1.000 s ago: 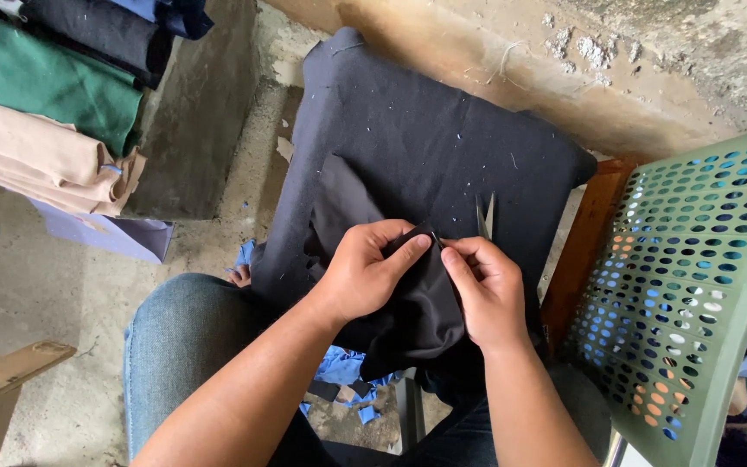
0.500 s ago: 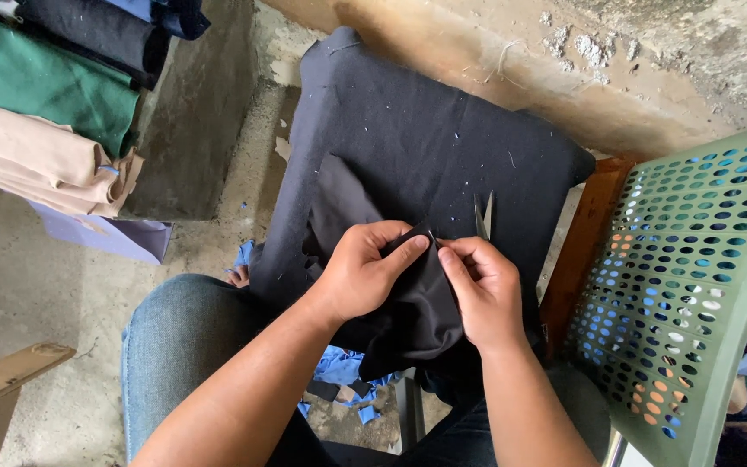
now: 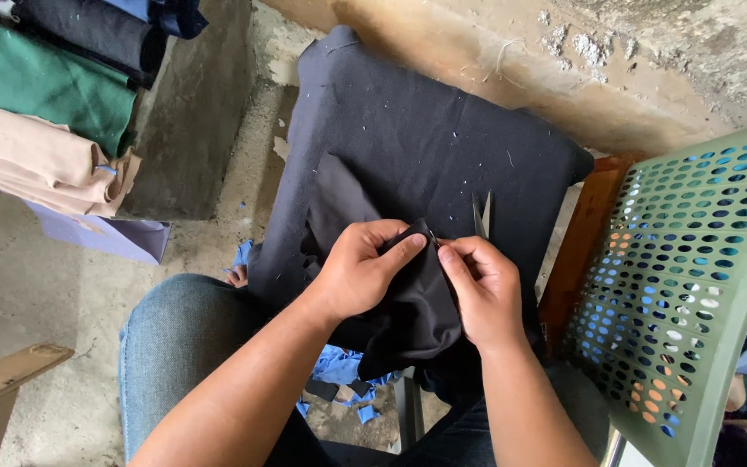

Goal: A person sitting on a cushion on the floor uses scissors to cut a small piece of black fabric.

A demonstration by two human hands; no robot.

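1. Two hands in view, both low in the centre of the head camera, working one small piece of black fabric (image 3: 408, 303).
2. I see the left hand (image 3: 360, 277) curled over the piece from the left, thumb pressed along its top edge, fingers folded onto the cloth: a closed pinch on the fabric.
3. I note the right hand (image 3: 482, 290) meets it from the right, thumb and forefinger pressed together at the same top edge, just beside the left thumb tip. What sits between those two fingertips is too small to tell.
4. Small scissors (image 3: 482, 214) stick up just behind the right hand, blades together and pointing away; I cannot tell whether that hand holds them.
5. The black piece hangs from the pinch over a larger dark cloth (image 3: 425, 130) spread flat, flecked with pale lint.
6. Jeans-clad knee (image 3: 175, 346) at lower left; blue fabric scraps (image 3: 339, 367) on the concrete floor below the hands.
7. Green perforated plastic basket (image 3: 702, 285) at the right, near the right forearm.
8. Folded stack of fabrics (image 3: 45, 112), green, beige and dark, at upper left, well apart.
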